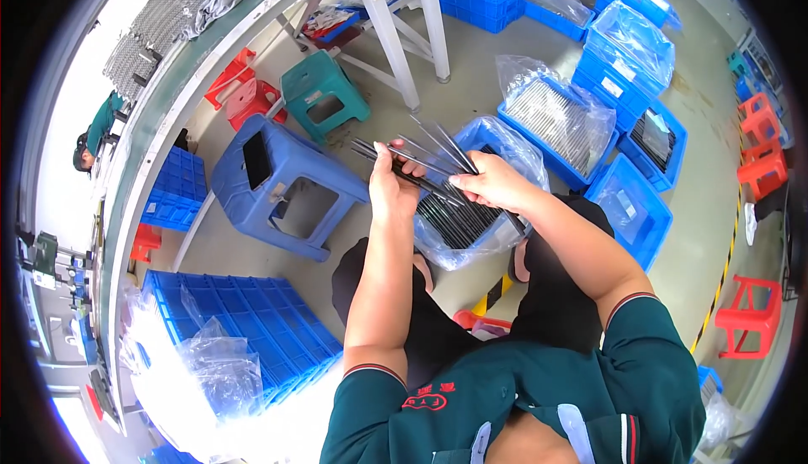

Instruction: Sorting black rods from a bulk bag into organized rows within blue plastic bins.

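Black phone (257,161) on blue stool (295,161); green stool (310,84) just beyond; red stools (747,319) along right side.

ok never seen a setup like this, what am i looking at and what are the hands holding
There is no machine here: a person works with two bare hands. The one picture comes from a wide fisheye camera worn on the head, looking down, so straight edges bend near its rim. The left hand and the right hand each hold several thin dark rods. Below them, a blue plastic crate with a clear plastic liner contains more such rods. To the left, a flat black rectangular object lies on a blue plastic stool.
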The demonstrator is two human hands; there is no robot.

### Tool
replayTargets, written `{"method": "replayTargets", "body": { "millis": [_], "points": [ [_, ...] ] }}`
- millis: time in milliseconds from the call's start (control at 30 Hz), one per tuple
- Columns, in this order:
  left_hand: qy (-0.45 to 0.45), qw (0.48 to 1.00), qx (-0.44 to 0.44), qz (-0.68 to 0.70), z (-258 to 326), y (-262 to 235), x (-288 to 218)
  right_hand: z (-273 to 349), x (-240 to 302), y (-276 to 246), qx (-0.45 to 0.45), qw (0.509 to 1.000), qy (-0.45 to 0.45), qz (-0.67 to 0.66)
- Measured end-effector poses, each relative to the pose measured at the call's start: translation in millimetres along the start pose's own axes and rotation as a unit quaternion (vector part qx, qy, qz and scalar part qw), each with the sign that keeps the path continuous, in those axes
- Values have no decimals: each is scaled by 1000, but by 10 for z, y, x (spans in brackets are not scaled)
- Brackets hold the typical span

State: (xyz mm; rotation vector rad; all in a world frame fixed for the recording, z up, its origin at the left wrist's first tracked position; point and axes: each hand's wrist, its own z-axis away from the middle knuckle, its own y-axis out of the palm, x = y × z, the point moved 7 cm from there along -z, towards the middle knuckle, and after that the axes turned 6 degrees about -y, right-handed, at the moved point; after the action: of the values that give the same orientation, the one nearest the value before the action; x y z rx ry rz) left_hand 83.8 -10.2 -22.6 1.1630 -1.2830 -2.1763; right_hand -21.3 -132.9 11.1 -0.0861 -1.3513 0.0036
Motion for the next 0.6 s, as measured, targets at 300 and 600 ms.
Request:
{"method": "replayTargets", "body": {
  "millis": [300, 600],
  "points": [
    [-20, 999, 9, -29, 14, 85, 94, 2, -16, -10, -17, 999, 29, -12],
    [8, 998, 38, -55, 78, 221, 40, 13, -87, 80, 60, 970, 100, -213]
  ]
}}
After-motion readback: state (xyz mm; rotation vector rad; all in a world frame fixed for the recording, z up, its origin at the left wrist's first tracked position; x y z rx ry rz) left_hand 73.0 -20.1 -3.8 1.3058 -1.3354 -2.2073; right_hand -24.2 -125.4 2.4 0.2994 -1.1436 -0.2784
